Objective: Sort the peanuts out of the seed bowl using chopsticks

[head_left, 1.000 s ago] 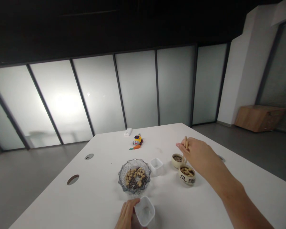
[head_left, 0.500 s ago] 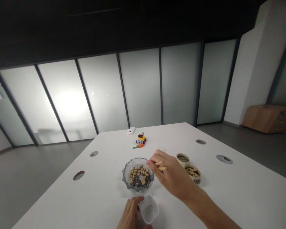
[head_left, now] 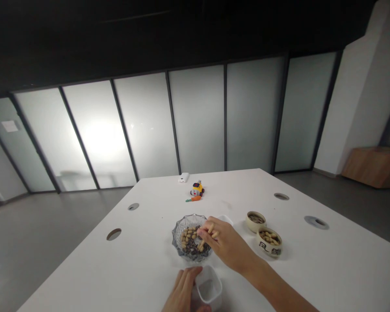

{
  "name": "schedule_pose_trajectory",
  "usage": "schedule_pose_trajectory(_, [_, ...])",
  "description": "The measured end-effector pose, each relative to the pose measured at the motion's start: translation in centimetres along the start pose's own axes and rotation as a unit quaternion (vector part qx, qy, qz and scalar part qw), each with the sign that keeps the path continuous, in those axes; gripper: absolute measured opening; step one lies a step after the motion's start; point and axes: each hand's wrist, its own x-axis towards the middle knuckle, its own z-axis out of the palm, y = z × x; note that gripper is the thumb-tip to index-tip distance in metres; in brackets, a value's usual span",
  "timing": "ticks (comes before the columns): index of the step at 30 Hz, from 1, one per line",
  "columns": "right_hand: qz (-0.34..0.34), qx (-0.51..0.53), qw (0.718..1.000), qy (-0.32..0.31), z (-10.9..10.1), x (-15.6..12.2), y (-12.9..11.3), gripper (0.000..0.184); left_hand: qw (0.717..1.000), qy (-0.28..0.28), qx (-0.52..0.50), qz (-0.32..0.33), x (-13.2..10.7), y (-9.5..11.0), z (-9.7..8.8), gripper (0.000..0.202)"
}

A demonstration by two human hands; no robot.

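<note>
My right hand (head_left: 225,240) is closed around a pair of pale wooden chopsticks (head_left: 211,228), their lower ends pointing down over the right part of a scalloped glass bowl (head_left: 178,249). Peanuts (head_left: 184,238) in their shells and dark seeds (head_left: 190,249) lie in that bowl. Whether the tips pinch a peanut is hard to make out. On the near side of the bowl, my left hand (head_left: 182,288) grips a small translucent plastic container (head_left: 211,288) by its left side, fingers at its rim and thumb at the near edge. No contents show inside it.
Two cream pots stand on the right: one pot (head_left: 256,225) with dark seeds, another pot (head_left: 269,249) with peanuts. Behind my right hand a white container (head_left: 226,219) is partly hidden. Farther back are a yellow toy vehicle (head_left: 197,189), an orange toy carrot (head_left: 194,199) and a white box (head_left: 183,177).
My right hand has lowered the chopsticks toward the contents of the glass bowl. The view has shifted slightly, so both cream pots show more fully. My left hand keeps its hold on the container.
</note>
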Motion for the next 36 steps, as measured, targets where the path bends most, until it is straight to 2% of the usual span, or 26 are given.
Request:
schedule_pose_trajectory(4, [0.01,0.007,1.0,-0.011,-0.2,0.0,0.1,0.032,1.0,-0.011,-0.013,0.021,-0.4,0.7,-0.9,0.072])
schedule_pose_trajectory(10, [0.016,0.016,1.0,-0.016,-0.6,0.2,0.4,0.034,1.0,0.001,-0.012,0.012,-0.4,1.1,-1.1,0.078])
schedule_pose_trajectory(14, [0.0,0.015,1.0,0.004,-1.4,0.3,0.3,0.043,1.0,0.004,-0.013,-0.003,-0.5,1.3,-1.1,0.08])
schedule_pose_trajectory(21, [-0.008,0.002,0.999,0.05,-3.5,0.3,-0.3,0.042,0.999,0.014,-0.018,-0.049,-0.2,0.8,0.1,0.087])
schedule_pose_trajectory(26, [-0.003,0.05,0.998,0.038,-2.1,0.3,0.1,0.044,0.998,0.013,0.004,-0.062,0.1,-0.8,1.4,0.092])
schedule_pose_trajectory(29, [-0.001,0.062,0.998,0.02,-0.8,0.3,0.6,0.044,0.998,0.018,-0.003,-0.061,0.1,-1.2,1.4,0.09])
schedule_pose_trajectory(33, [0.002,0.058,0.998,0.008,0.1,0.2,1.1,0.041,0.998,-0.011,-0.033,-0.043,-0.3,0.1,-0.1,0.087])
schedule_pose_trajectory(36, [-0.003,0.062,0.998,0.005,0.2,0.2,1.4,0.045,0.997,-0.023,-0.041,-0.055,-0.5,1.5,-1.2,0.086])
